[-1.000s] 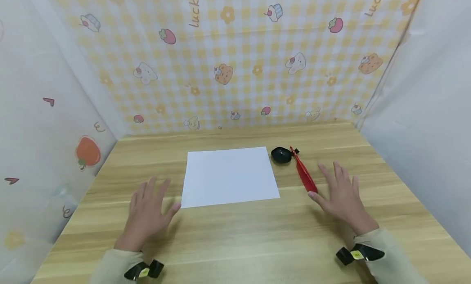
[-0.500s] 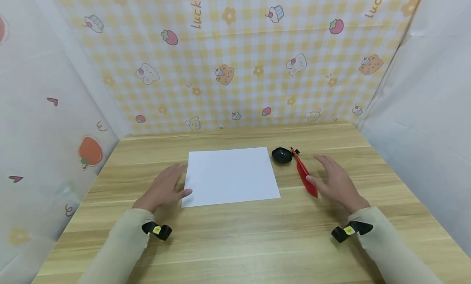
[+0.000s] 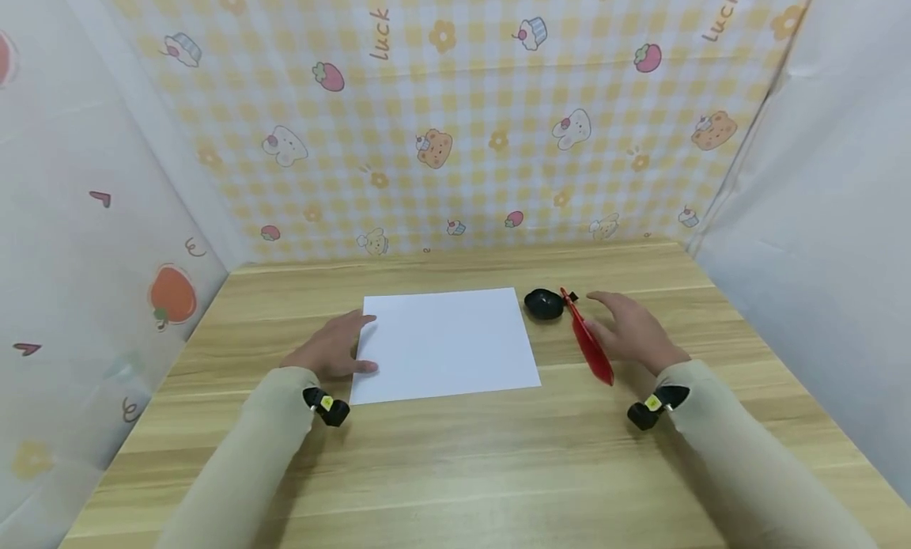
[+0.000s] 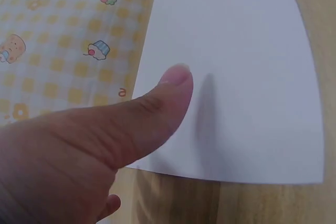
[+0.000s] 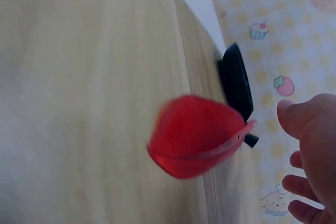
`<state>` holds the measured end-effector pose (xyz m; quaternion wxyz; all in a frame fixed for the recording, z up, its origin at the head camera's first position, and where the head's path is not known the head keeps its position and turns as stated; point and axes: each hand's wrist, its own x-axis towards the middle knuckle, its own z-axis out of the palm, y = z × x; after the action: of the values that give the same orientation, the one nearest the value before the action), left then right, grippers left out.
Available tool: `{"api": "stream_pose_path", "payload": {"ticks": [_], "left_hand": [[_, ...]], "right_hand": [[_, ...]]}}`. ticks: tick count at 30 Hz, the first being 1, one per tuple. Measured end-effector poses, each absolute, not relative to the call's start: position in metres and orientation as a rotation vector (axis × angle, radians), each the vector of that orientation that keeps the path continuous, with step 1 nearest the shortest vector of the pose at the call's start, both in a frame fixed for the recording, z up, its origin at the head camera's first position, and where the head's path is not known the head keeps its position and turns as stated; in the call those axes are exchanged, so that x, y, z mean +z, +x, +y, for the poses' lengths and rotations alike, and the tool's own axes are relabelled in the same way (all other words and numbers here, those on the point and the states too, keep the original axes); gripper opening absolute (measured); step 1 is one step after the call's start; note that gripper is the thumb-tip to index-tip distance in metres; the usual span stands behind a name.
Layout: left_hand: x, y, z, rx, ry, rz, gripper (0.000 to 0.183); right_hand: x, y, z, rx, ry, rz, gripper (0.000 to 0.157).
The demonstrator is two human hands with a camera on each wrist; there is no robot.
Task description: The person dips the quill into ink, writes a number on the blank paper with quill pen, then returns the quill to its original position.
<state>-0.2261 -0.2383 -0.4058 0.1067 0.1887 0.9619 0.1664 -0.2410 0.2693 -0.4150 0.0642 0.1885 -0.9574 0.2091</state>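
A white sheet of paper [image 3: 444, 343] lies on the wooden table. My left hand [image 3: 334, 347] hovers over its left edge, thumb and fingers spread apart. In the left wrist view the thumb [image 4: 152, 111] stretches above the sheet and casts a shadow on it. To the right of the paper, a red feather-shaped pen [image 3: 592, 351] slants down from beside a glossy black rounded object [image 3: 544, 304]. My right hand [image 3: 629, 331] is just right of the pen, fingers loosely bent, thumb overlapping its edge. The right wrist view shows the pen's broad red vane [image 5: 197, 135] apart from the thumb.
A small black piece [image 3: 573, 297] sits by the pen's upper end. A yellow checked cloth [image 3: 470, 177] stands behind the table [image 3: 455, 470], with white cloth walls [image 3: 818, 217] on both sides. Each sleeve bears a black wrist camera [image 3: 327, 407].
Both hands have moved forward and inward: the left from the table onto the paper's left edge, the right up alongside the red pen. Paper, pen and black object stay in place.
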Motion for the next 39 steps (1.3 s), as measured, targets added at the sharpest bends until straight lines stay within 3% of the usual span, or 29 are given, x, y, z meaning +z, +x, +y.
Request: {"api": "stream_pose_path", "payload": {"ticks": [20,39], "left_hand": [[-0.414,-0.242,-0.237,0.401,0.317,2.709,0.096],[-0.406,-0.253,-0.228,0.543,0.188,2.669,0.096]], "right_hand": [[-0.439,-0.286,0.275,0.295,0.946,-2.757,0.031],[-0.436,-0.31,0.275,0.122,1.1,-2.644,0.027]]}}
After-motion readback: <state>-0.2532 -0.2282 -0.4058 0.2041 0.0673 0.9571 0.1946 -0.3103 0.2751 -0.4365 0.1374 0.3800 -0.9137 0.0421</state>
